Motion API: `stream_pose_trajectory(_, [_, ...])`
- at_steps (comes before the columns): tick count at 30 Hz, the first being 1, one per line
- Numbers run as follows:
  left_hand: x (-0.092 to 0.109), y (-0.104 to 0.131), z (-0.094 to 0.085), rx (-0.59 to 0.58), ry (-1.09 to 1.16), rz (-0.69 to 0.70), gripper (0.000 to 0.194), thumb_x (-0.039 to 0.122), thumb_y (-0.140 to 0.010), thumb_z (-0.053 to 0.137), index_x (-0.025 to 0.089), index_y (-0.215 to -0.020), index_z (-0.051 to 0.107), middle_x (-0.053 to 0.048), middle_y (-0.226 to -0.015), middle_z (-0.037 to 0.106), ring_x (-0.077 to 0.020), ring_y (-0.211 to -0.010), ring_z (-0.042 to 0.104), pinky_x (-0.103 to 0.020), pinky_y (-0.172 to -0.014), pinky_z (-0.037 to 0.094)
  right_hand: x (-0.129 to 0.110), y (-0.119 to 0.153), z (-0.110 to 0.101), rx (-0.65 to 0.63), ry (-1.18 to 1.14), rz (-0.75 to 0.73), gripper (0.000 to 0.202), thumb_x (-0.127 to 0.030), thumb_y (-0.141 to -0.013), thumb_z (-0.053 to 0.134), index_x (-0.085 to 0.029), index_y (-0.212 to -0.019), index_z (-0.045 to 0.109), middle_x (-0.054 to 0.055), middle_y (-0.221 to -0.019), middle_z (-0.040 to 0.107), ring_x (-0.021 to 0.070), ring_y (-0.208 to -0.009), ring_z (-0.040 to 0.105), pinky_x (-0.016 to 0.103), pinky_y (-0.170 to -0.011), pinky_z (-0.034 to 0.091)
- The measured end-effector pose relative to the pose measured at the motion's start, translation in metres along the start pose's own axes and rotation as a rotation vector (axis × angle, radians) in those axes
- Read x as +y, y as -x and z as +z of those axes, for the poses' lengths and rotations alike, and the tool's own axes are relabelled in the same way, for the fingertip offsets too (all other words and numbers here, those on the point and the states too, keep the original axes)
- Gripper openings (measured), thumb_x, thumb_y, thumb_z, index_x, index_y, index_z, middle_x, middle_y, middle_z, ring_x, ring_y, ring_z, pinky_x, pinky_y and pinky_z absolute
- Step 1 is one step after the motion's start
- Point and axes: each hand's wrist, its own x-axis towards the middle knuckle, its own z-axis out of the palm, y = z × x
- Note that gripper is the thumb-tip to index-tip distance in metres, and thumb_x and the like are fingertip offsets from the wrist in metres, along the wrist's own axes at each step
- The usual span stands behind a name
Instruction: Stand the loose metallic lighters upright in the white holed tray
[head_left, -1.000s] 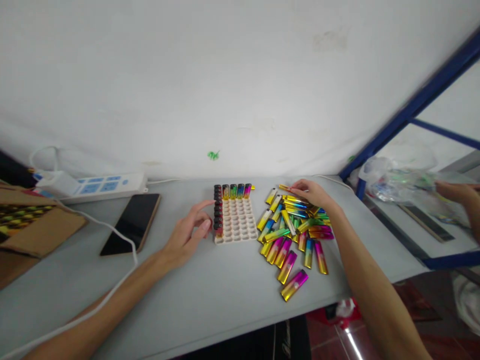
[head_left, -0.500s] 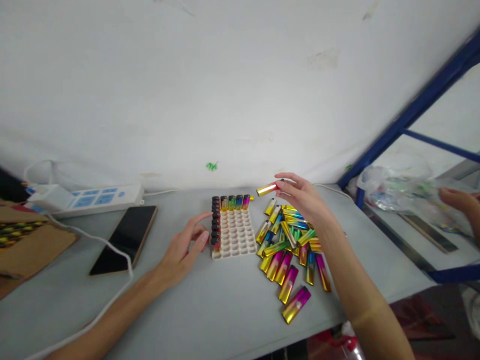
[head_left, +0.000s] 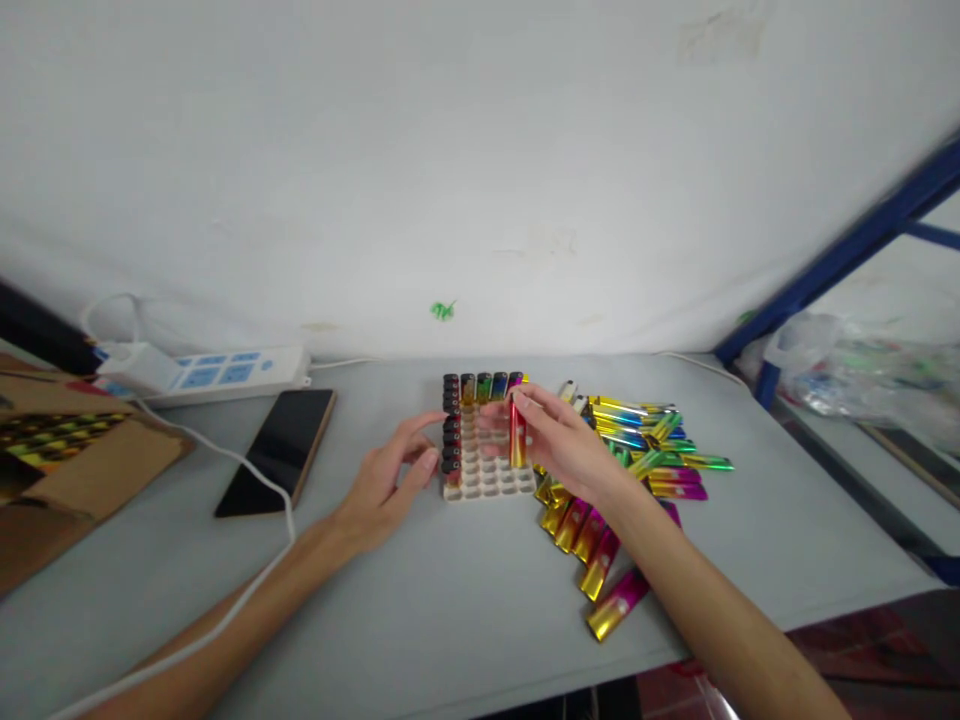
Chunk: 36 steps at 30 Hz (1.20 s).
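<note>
My right hand (head_left: 559, 440) grips a red-and-gold lighter (head_left: 517, 440) upright between thumb and fingers, above a white tray with pockets (head_left: 487, 490). Whether the lighter's lower end touches the tray I cannot tell. Upright lighters with black tops fill the tray's left column (head_left: 451, 440) and stand along its back row (head_left: 491, 387). At the left column is my left hand (head_left: 394, 485), its index fingertip at the lighters, thumb and index apart, holding nothing. To the tray's right lies a loose pile of shiny coloured lighters (head_left: 600, 535), partly behind my right forearm.
A black phone (head_left: 277, 455) lies left of my left hand, near a white power strip (head_left: 232, 375). A white cable (head_left: 247, 465) crosses over my left forearm. An open cardboard box (head_left: 97, 480) sits far left. A blue metal frame (head_left: 840, 260) and plastic bags (head_left: 840, 370) are at right.
My right hand has brought the red-and-gold lighter left from above the pile to over the tray, turning it from nearly level to upright. The left hand stays by the left column.
</note>
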Motion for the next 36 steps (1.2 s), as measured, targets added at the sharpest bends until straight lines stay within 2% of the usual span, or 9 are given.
stream_pose_trajectory(3, [0.001, 0.001, -0.001, 0.015, -0.008, 0.005, 0.048, 0.05, -0.118, 0.045, 0.018, -0.153, 0.051, 0.003, -0.081, 0.065, -0.0165, -0.072, 0.065, -0.029, -0.074, 0.053, 0.005, 0.009, 0.011, -0.055, -0.033, 0.027, 0.045, -0.064, -0.092, 0.084, -0.03, -0.108, 0.059, -0.006, -0.078, 0.067, 0.0143, -0.062, 0.061, 0.029, -0.058, 0.059])
stream_pose_trajectory(6, [0.001, 0.002, -0.001, 0.026, -0.01, -0.01, 0.049, 0.051, -0.118, 0.046, 0.018, -0.153, 0.052, 0.001, -0.086, 0.069, -0.0171, -0.075, 0.067, -0.03, -0.076, 0.054, 0.008, 0.013, 0.017, -0.06, 0.0, 0.051, 0.044, -0.068, -0.096, 0.077, -0.031, -0.111, 0.059, -0.01, -0.069, 0.05, 0.0091, -0.049, 0.036, 0.018, -0.041, 0.032])
stream_pose_trajectory(8, [0.0, 0.001, -0.001, 0.034, -0.007, -0.018, 0.049, 0.051, -0.117, 0.046, 0.018, -0.152, 0.053, 0.001, -0.086, 0.069, -0.0172, -0.075, 0.067, -0.031, -0.078, 0.055, 0.011, 0.014, 0.018, -0.041, 0.048, 0.054, 0.044, -0.069, -0.096, 0.077, -0.03, -0.11, 0.062, -0.011, -0.067, 0.041, 0.0078, -0.048, 0.024, 0.018, -0.041, 0.017])
stream_pose_trajectory(11, [-0.001, 0.001, -0.001, 0.049, -0.004, -0.014, 0.049, 0.053, -0.116, 0.048, 0.019, -0.151, 0.055, 0.002, -0.084, 0.069, -0.0172, -0.073, 0.067, -0.031, -0.077, 0.055, 0.014, 0.012, 0.018, 0.006, 0.138, 0.02, 0.052, -0.075, -0.093, 0.076, -0.025, -0.093, 0.062, -0.011, -0.062, 0.031, 0.0079, -0.049, 0.017, 0.021, -0.041, 0.012])
stream_pose_trajectory(16, [-0.001, 0.002, -0.001, 0.05, -0.024, -0.024, 0.049, 0.054, -0.116, 0.047, 0.02, -0.15, 0.056, 0.001, -0.085, 0.07, -0.0177, -0.075, 0.068, -0.031, -0.078, 0.055, 0.017, 0.01, 0.016, 0.08, 0.251, -0.026, 0.068, -0.084, -0.088, 0.073, -0.025, -0.067, 0.046, -0.01, -0.056, 0.029, 0.0081, -0.048, 0.019, 0.025, -0.042, 0.014])
stream_pose_trajectory(21, [-0.003, 0.002, -0.001, 0.056, -0.041, 0.01, 0.047, 0.05, -0.116, 0.048, 0.02, -0.151, 0.056, 0.002, -0.085, 0.071, -0.0167, -0.074, 0.068, -0.03, -0.079, 0.055, 0.028, 0.009, 0.01, 0.118, 0.434, -0.124, 0.063, -0.073, -0.093, 0.068, -0.026, -0.059, 0.043, -0.006, -0.051, 0.038, 0.0101, -0.048, 0.03, 0.027, -0.045, 0.021])
stream_pose_trajectory(25, [-0.001, 0.002, -0.001, 0.058, -0.043, 0.009, 0.045, 0.049, -0.116, 0.048, 0.02, -0.15, 0.056, 0.003, -0.083, 0.069, -0.0163, -0.072, 0.068, -0.029, -0.077, 0.055, 0.039, 0.007, 0.007, 0.164, 0.52, -0.159, 0.056, -0.066, -0.095, 0.065, -0.027, -0.063, 0.043, -0.006, -0.053, 0.039, 0.0116, -0.051, 0.032, 0.027, -0.048, 0.022])
stream_pose_trajectory(31, [0.004, 0.001, -0.002, 0.048, -0.052, -0.022, 0.047, 0.052, -0.116, 0.048, 0.02, -0.147, 0.058, 0.002, -0.083, 0.07, -0.0164, -0.073, 0.068, -0.03, -0.077, 0.055, 0.04, 0.007, 0.007, 0.156, 0.571, -0.181, 0.059, -0.074, -0.099, 0.064, -0.026, -0.07, 0.046, -0.005, -0.061, 0.041, 0.0141, -0.059, 0.035, 0.028, -0.052, 0.026])
stream_pose_trajectory(36, [0.007, 0.0, -0.001, 0.19, 0.022, -0.051, 0.039, 0.053, -0.112, 0.058, 0.019, -0.127, 0.07, 0.0, -0.082, 0.072, -0.0161, -0.073, 0.068, -0.029, -0.073, 0.056, 0.029, 0.01, 0.008, -0.03, 0.602, -0.26, 0.039, -0.064, -0.107, 0.063, -0.026, -0.099, 0.068, 0.003, -0.091, 0.062, 0.0198, -0.081, 0.055, 0.031, -0.064, 0.047])
